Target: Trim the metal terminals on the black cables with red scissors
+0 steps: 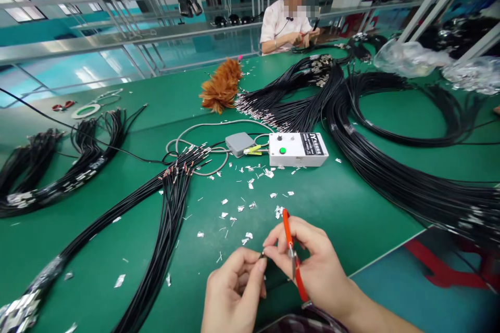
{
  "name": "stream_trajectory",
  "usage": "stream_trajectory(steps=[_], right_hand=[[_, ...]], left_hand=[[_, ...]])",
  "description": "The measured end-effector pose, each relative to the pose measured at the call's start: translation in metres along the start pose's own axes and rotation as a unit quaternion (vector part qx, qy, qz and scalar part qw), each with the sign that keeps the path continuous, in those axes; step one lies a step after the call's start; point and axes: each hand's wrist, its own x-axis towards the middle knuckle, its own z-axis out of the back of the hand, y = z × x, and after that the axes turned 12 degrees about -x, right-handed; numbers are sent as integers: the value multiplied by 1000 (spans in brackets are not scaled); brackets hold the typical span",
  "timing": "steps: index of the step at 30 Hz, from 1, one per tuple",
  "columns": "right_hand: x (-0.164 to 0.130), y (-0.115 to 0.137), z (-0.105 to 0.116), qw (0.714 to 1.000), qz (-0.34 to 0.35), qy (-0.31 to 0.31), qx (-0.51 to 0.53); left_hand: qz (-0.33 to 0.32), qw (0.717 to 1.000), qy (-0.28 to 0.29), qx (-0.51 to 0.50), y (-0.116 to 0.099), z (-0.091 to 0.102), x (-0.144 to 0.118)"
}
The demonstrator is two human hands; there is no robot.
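At the near edge of the green table point(219, 296), my left hand point(234, 289) pinches the dark end of what looks like a thin black cable point(262, 256) between thumb and forefinger. My right hand point(316, 260) has red-handled scissors point(288, 229) tucked in it, with the metal part near the palm. Its thumb and forefinger meet at the cable's tip, almost touching my left fingertips. Most of the cable is hidden by my hands. Scraps of silvery foil point(249, 235) lie scattered just beyond them.
A white control box point(299, 150) with a green button stands mid-table beside a grey box point(239, 144). Black cable bundles point(172, 208) lie left, with larger ones point(371, 151) right. Farther back are a brown feather duster point(222, 86) and a seated person point(287, 26) handling cable.
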Motion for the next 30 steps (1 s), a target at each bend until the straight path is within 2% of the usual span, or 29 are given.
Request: stream_trajectory(steps=[2,4,6,8,10,13,15,16,19,21,30], right_hand=[[2,-3,-3,992,104,-27,-61],[2,-6,-7,972,189,-54,-127],[1,-7,-13,957,230,-76,-160],[-3,-6,-18,958,239,-79,-139],[-7,-4,-21,970,220,-60,-87],[-11,-6,-14,994,95,-37,-49],[-8,-10,-5,994,8,-35,-102],[-6,-11,0,988,-7,-30,-153],[0,-14,7,949,30,-11,-313],[2,-13,7,925,64,-12,-373],[2,-4,0,895,79,4,-438]], left_hand=[[25,998,15,-55,2,1,3],[67,989,41,-127,4,3,7],[106,974,63,-188,5,6,10],[119,965,68,-222,5,9,12],[108,965,65,-232,3,11,11],[90,968,58,-228,-5,12,8],[93,969,58,-222,-10,11,5],[96,969,58,-220,-12,10,4],[95,970,54,-218,-16,9,2],[90,971,46,-216,-16,8,2],[60,982,15,-181,-13,6,-1]])
